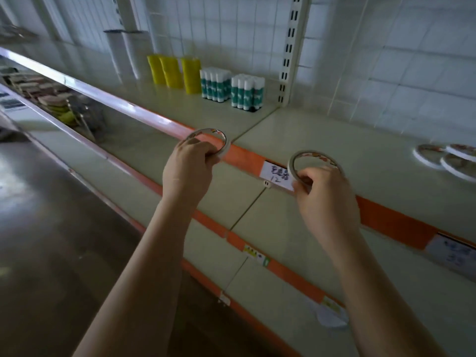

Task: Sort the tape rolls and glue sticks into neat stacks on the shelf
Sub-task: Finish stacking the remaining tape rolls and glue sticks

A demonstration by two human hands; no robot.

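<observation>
1. Two bare forearms reach up from the bottom edge toward the shelf front.
2. Left hand (189,167) grips a thin tape roll (220,140), fingers curled round its near rim; roll tilted, held over the orange price strip (247,157) at the shelf (334,161) front edge.
3. Right hand (325,199) pinches a second tape roll (313,157) at its lower left rim, thumb and fingertips closed on it; ring stands tilted, partly covering the handwritten price label (274,175) on the strip.
4. Both held rolls apart from each other, level with the shelf lip, not resting on the shelf surface.
5. Three more tape rolls (448,157) lie flat on the shelf at far right, just beside one another; blurred, cannot tell whether touching.
6. Glue sticks upright at the back of the shelf in two tight blocks: left block (215,85), right block (247,92), white caps, teal bands, small gap between them.
7. Yellow rolls (177,73) stacked in columns just left of the glue sticks.
8. White tall rolls (126,54) stand behind the yellow ones, against the grid back panel (231,34).
9. Slotted upright (291,47) splits the back panel, right of the glue sticks.
10. Lower shelf tiers below, each with an orange strip; mixed items at far left, too blurred to name.
</observation>
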